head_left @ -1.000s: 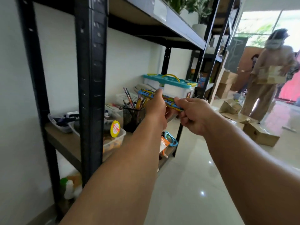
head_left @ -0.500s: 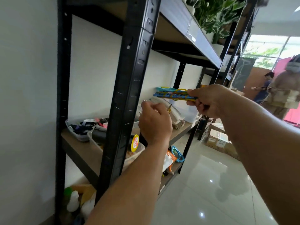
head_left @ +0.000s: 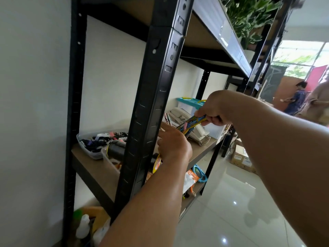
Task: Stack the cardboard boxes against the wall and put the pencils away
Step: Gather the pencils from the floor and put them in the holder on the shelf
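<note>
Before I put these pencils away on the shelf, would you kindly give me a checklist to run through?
1. Right hand grips the pencil bundle: ok.
2. Bundle tilted down toward the shelf: ok.
3. Room among the standing pencils: cannot tell, left hand covers their base.
4. Left hand gripping anything: cannot tell.
5. Telephone clear of the bundle's path: cannot tell, it lies just behind.
</note>
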